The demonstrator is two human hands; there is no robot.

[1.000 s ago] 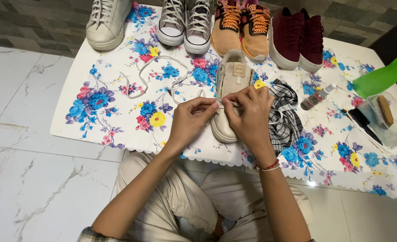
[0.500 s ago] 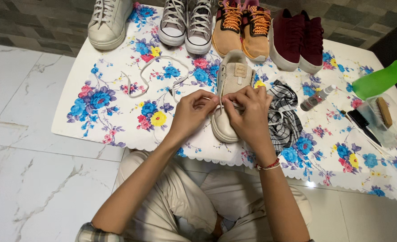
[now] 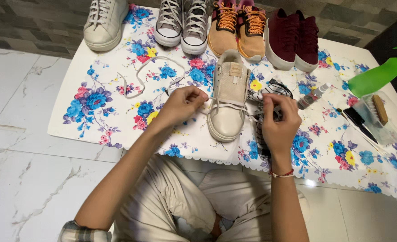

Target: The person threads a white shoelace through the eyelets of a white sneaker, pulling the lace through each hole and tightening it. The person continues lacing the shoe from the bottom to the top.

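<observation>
A cream sneaker (image 3: 229, 96) lies toe toward me on a white floral cloth (image 3: 117, 121). A white shoelace (image 3: 227, 105) runs through its lowest eyelets. To the left of the shoe, my left hand (image 3: 184, 104) pinches one end of that lace. My right hand (image 3: 279, 120) pinches the other end on the right, above a black-and-white checked rag (image 3: 270, 89). The lace is pulled out sideways from both sides of the shoe.
A loose white lace (image 3: 140, 76) lies on the cloth. At the far edge stand a white sneaker (image 3: 103, 22), grey sneakers (image 3: 183, 22), orange sneakers (image 3: 236, 27) and maroon shoes (image 3: 292, 38). A green spray bottle (image 3: 378, 76), brush tray (image 3: 382, 116) and small tube (image 3: 313, 95) sit right.
Both hands were together over the shoe's toe end; they have now moved apart, left hand leftward and right hand rightward, drawing the lace ends out sideways.
</observation>
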